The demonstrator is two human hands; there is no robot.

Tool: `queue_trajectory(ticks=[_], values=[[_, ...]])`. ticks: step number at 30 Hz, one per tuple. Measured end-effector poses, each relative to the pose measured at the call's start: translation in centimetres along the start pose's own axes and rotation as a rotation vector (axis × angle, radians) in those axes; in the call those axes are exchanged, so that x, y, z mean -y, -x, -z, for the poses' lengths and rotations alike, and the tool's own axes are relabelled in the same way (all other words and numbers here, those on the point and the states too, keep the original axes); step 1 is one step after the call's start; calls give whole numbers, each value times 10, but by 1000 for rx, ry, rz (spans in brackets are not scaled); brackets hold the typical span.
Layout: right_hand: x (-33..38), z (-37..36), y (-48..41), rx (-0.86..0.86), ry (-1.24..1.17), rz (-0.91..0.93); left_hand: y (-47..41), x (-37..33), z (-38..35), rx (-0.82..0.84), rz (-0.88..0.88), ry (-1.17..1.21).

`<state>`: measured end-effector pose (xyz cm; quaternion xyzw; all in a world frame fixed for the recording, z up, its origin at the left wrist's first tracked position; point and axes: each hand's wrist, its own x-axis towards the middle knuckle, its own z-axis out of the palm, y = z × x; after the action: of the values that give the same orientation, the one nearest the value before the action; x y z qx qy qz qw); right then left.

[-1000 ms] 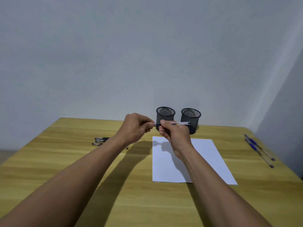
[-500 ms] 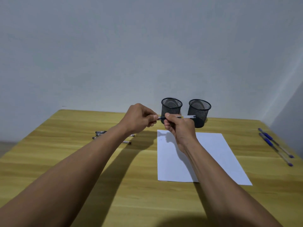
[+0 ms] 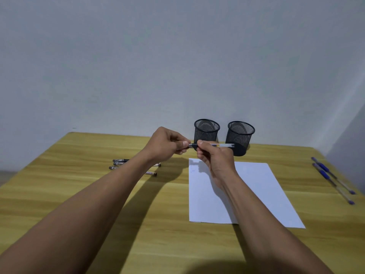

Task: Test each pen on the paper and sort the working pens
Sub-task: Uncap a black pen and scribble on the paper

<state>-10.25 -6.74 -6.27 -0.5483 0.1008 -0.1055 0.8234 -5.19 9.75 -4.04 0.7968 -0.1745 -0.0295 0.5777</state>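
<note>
Pen (image 3: 221,145): slim, straight, clear plastic barrel w/ a dark cap end on its left. It is held horiz. in the air above the bench, over the paper's far edge and in front of the two cups.

L hand (image 3: 167,144) pinches the dark end btwn thumb and forefinger, other fingers curled in. R hand (image 3: 216,161) grips the barrel right beside it, thumb on top, fingers curled under. The clear part sticks out to the right past that hand. The two thumbs are v. close; can't tell if they touch.

Paper (image 3: 256,191): white rect. sheet, smooth, flat on the bench, partly under the R forearm. There are faint small marks near its far-left corner, too small to read.

L cup (image 3: 206,131) and R cup (image 3: 240,135): black wire mesh, round, solid rims, open tops. They stand upright, side by side w/ a gap, just beyond the paper and near the wall.

Dark pens (image 3: 120,164): several, lying approx. parallel on the bench left of the paper, partly hidden by the L forearm.

Blue pens (image 3: 325,173): two, w/ clear barrels and blue caps, lying side by side near the bench's right edge, well apart from the paper.

Bench (image 3: 79,194): yellow-brown wood grain, smooth top.

Wall (image 3: 177,56): plain pale grey.
</note>
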Motion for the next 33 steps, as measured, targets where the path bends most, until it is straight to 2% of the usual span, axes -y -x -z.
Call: queue_trajectory(ticks=[2, 6, 13, 18, 21, 23, 25, 29, 33], values=[[0, -2, -2, -9, -14, -1, -2, -2, 1, 1, -17, -25], [0, -4, -6, -29, -62, -5, -4, -2, -3, -114, -117, -234], [-3, -4, -9, -39, -34, 11, -10, 2, 3, 1, -36, -83], [-6, -7, -11, -57, -60, 15, -9, -1, 0, -65, -98, -259], [-5, -3, -13, -89, -96, 17, -8, 1, 5, -26, -38, -174], [-1, 14, -19, -159, -145, 27, -7, 10, 23, -111, -6, -213], [-1, 34, -19, -174, -70, 34, -5, 15, 37, -175, -6, -320], [-23, 43, -11, -60, 105, -13, -9, 16, 21, -140, 22, -278], [-35, 42, -8, -67, 186, -18, -27, 27, -4, -90, 50, -433]])
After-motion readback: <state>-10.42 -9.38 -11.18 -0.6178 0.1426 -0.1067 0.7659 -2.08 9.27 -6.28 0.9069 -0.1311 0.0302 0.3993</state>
